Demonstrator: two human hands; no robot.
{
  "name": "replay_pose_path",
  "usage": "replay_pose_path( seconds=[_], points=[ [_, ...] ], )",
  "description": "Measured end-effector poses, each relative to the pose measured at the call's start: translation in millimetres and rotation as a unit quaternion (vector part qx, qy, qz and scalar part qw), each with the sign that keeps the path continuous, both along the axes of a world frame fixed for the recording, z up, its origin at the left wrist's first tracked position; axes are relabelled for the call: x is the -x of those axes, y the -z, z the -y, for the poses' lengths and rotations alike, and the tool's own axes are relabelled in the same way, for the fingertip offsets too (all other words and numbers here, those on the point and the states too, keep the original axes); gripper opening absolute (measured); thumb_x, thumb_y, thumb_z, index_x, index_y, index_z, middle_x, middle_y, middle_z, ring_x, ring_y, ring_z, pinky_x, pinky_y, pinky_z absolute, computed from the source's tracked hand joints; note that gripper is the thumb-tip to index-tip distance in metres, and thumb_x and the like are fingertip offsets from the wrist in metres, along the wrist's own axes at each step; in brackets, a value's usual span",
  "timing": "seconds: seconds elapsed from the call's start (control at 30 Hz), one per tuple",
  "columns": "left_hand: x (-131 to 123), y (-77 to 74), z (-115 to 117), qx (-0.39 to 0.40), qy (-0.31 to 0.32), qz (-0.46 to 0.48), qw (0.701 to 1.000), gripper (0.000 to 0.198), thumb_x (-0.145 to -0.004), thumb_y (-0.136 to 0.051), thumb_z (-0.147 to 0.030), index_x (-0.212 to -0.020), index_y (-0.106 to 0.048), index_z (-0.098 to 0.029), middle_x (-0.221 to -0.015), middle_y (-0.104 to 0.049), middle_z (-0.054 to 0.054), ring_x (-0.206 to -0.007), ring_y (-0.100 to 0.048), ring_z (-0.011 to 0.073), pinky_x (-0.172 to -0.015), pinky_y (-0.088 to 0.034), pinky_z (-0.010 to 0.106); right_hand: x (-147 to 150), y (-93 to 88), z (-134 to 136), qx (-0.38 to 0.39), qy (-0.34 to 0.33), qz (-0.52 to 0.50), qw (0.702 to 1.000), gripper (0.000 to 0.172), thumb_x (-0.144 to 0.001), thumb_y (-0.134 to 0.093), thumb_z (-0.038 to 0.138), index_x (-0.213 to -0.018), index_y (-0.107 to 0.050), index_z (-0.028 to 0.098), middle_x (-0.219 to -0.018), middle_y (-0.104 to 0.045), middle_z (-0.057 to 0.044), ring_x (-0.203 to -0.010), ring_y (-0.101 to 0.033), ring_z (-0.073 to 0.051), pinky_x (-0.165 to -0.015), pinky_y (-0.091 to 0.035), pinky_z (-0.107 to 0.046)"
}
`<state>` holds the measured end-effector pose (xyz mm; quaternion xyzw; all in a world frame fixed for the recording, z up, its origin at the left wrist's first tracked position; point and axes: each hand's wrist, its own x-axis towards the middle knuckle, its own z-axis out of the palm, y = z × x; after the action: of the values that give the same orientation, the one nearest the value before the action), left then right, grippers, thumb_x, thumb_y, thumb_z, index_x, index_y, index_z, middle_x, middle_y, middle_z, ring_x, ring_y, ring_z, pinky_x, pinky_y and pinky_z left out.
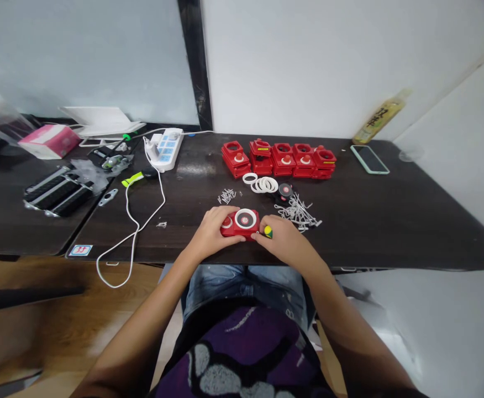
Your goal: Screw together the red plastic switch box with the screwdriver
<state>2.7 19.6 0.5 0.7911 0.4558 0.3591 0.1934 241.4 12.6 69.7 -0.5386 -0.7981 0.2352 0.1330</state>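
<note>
A red plastic housing point(242, 223) with a white ring and a round red-and-white insert on top lies near the front edge of the dark table point(391, 215). My left hand point(211, 232) grips its left end, fingers curled round it. My right hand point(281, 237) is closed at its right end and pinches a small yellow and green piece point(268, 231) against that side. Just behind lie loose white rings point(262, 183), a black round part point(285, 192), and a heap of small grey metal clips point(300, 213).
A row of several red housings point(279, 157) stands at the back. A smaller pile of pins point(226, 195) lies left of the rings. A white power strip point(166, 147) with a trailing cable, a phone point(369, 159), a bottle point(380, 116) and a pink box point(49, 141) are around.
</note>
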Motion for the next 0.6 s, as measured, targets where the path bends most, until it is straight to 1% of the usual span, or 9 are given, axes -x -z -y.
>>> replay_pose_path(
  seconds=[0.17, 0.3, 0.4, 0.47, 0.6],
  points=[
    [-0.2, -0.7, 0.6, -0.003, 0.001, -0.002, 1.000, 0.071, -0.079, -0.091, -0.048, -0.138, -0.058, -0.026, -0.132, -0.069, 0.009, -0.121, -0.063, 0.0309, -0.105, -0.048, 0.046, 1.7, 3.1, 0.0, -0.017, -0.016, -0.002, 1.000, 0.012, -0.095, -0.065, 0.021, -0.085, -0.058, 0.021, -0.094, -0.066, -0.005, -0.091, -0.062, -0.023, -0.085, -0.045, -0.036],
    [-0.3, -0.2, 0.3, -0.003, 0.001, 0.001, 1.000, 0.072, -0.079, -0.090, -0.048, -0.139, -0.057, -0.026, -0.133, -0.069, 0.009, -0.121, -0.063, 0.0309, -0.105, -0.048, 0.046, 1.0, 2.8, 1.8, -0.018, -0.013, -0.021, 1.000, 0.008, -0.093, -0.061, 0.014, -0.090, -0.059, 0.021, -0.099, -0.066, -0.006, -0.096, -0.064, -0.023, -0.091, -0.046, -0.036],
    [-0.2, 0.0, 0.1, 0.001, 0.001, -0.002, 1.000, 0.071, -0.079, -0.090, -0.048, -0.139, -0.057, -0.026, -0.133, -0.069, 0.009, -0.121, -0.063, 0.0310, -0.105, -0.048, 0.046, 1.5, 3.1, 2.0, -0.015, 0.004, -0.022, 1.000, 0.009, -0.091, -0.068, 0.017, -0.093, -0.060, 0.020, -0.103, -0.065, -0.006, -0.099, -0.064, -0.024, -0.091, -0.047, -0.037],
    [-0.1, -0.2, 0.1, 0.001, 0.001, -0.003, 1.000, 0.071, -0.079, -0.090, -0.049, -0.139, -0.057, -0.026, -0.134, -0.069, 0.009, -0.120, -0.063, 0.0309, -0.104, -0.048, 0.045, 2.3, 3.8, 1.5, -0.010, 0.008, -0.010, 1.000, 0.012, -0.091, -0.071, 0.023, -0.091, -0.060, 0.020, -0.101, -0.065, -0.006, -0.097, -0.064, -0.024, -0.090, -0.047, -0.038],
    [0.1, -0.9, 0.2, 0.000, 0.000, -0.005, 1.000, 0.072, -0.079, -0.090, -0.049, -0.139, -0.058, -0.026, -0.133, -0.069, 0.010, -0.120, -0.063, 0.0310, -0.104, -0.048, 0.045, 3.9, 3.1, 1.4, -0.018, -0.005, 0.001, 1.000, 0.010, -0.095, -0.067, 0.022, -0.087, -0.060, 0.020, -0.097, -0.065, -0.005, -0.093, -0.063, -0.024, -0.088, -0.047, -0.038]
  ],
)
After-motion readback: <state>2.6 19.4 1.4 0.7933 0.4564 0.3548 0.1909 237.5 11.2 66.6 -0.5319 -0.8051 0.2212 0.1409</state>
